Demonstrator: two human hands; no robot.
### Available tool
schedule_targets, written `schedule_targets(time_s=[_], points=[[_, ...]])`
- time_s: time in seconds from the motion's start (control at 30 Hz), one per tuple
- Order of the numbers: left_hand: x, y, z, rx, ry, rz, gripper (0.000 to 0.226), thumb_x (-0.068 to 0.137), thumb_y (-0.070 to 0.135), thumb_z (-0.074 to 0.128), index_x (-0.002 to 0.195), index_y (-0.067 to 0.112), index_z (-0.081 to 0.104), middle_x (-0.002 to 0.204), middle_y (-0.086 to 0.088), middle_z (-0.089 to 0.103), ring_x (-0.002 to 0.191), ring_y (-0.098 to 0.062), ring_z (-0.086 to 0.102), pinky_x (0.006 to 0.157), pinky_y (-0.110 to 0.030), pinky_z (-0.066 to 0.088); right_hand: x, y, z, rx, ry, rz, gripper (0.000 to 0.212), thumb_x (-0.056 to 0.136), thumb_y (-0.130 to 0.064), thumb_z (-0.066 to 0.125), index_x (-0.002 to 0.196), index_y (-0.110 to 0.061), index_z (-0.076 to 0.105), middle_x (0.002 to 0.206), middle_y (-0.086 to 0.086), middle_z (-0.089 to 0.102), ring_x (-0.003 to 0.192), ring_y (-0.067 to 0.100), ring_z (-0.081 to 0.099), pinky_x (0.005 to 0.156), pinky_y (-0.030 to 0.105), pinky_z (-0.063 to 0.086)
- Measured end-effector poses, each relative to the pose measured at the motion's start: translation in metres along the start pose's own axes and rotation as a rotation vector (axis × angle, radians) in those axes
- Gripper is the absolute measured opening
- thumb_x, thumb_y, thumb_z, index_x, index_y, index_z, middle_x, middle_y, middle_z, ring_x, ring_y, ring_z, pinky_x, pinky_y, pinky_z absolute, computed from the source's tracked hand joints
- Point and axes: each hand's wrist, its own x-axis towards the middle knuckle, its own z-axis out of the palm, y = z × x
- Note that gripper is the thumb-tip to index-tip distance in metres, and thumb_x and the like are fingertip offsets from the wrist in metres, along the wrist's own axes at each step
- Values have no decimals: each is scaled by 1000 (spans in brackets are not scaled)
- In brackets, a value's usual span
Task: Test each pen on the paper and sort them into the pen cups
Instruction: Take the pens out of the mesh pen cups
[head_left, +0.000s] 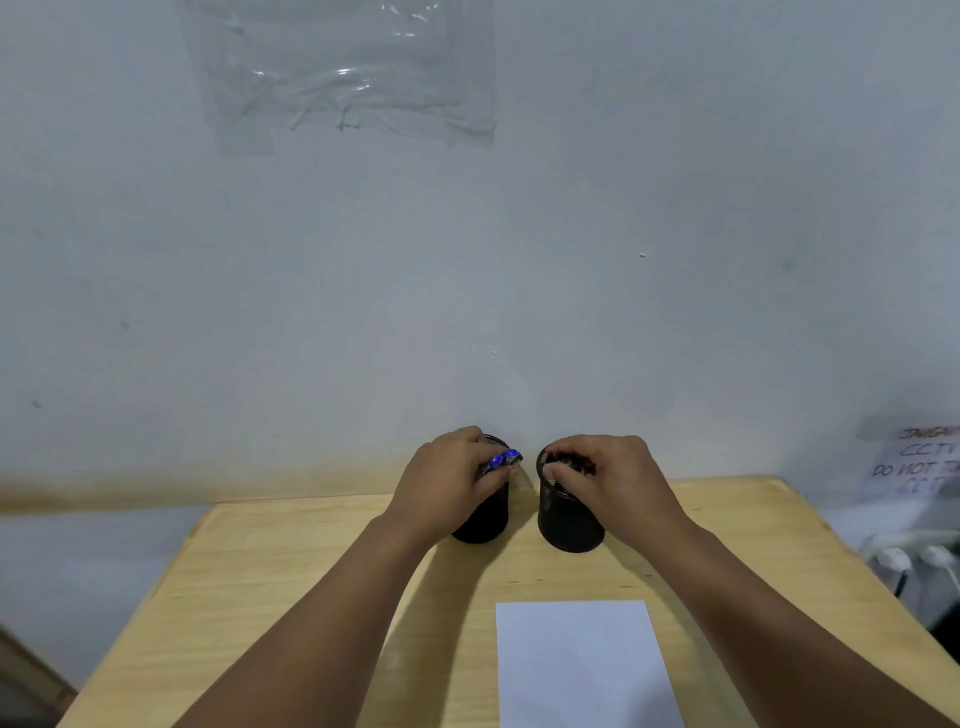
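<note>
Two hands (left hand (448, 480) gripping blue pens (501, 461)) at cups (570, 519)

My body, as seen from above the wooden table (311, 571):
- Left hand (447, 483): bare, no ring, no glove.
- Right hand (613, 478): bare, no ring, no glove.
- Left forearm (322, 613): bare along its visible length, no sleeve, no watch or band at the wrist.
- Right forearm (769, 608): bare likewise, no sleeve, no watch or band.
</note>
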Motion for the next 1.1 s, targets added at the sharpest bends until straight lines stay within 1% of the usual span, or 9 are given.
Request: schedule_targets(time_s=[0.17,0.23,0.37,0.47,0.57,0.7,0.77,0.93,1.1], points=[[-6,11,-10,-152,110,39,13,92,38,64,96,30,73,83,10,52,73,-8,53,62,-27,44,-6,-7,-18,-5,87,-48,12,83,-18,75,94,-21,80,86,-8,78,78,7,69,74,23,56],[-10,19,-19,-233,165,58,8,90,35,68,92,29,73,83,10,51,75,-9,56,63,-22,42,-8,-13,-30,-21,135,-113,12,81,-19,78,93,-19,80,83,-8,78,73,1,66,72,15,53],[-24,36,-41,-295,224,108,18,91,35,66,107,33,73,86,11,53,83,-9,59,68,-21,46,-16,-32,-54,-40,250,-269,13,77,-14,83,89,-15,80,80,-13,75,70,-21,58,70,-1,43],[-39,47,-60,-333,271,120,28,88,43,56,109,33,73,85,13,53,81,-7,57,66,-12,41,-27,-52,-64,5,317,-339,14,75,-12,84,88,-13,80,80,-16,71,75,-13,63,70,0,44],[-62,51,-75,-309,298,97,16,90,36,64,102,38,73,84,11,54,82,-12,55,64,-12,36,-43,-74,-64,141,302,-289,12,75,-13,83,86,-18,81,75,-18,73,73,-5,66,68,4,46],[-98,50,-91,-363,186,-125,19,89,36,69,70,30,69,79,9,56,56,-7,46,54,-15,32,-59,-95,-43,461,104,-28,10,77,-15,82,79,-24,80,68,-7,75,56,9,65,62,16,49],[-115,43,-97,-307,100,-247,27,89,42,66,70,23,69,76,5,57,52,-6,44,52,-17,33,-64,-100,-27,517,-31,62,7,77,-15,83,79,-19,79,62,-7,72,50,5,62,56,11,45],[-151,15,-101,-300,-193,-507,42,90,41,67,64,8,60,55,0,55,41,-7,39,41,-17,29,-77,-104,16,530,-399,222,9,77,-18,83,83,-12,78,66,3,73,58,11,63,60,21,54],[-168,-2,-88,-462,-359,-650,38,88,33,71,65,6,57,61,-10,58,47,-11,52,49,-19,45,-84,-103,56,547,-654,466,20,78,-22,82,90,-6,78,66,9,68,56,14,58,56,24,48]])
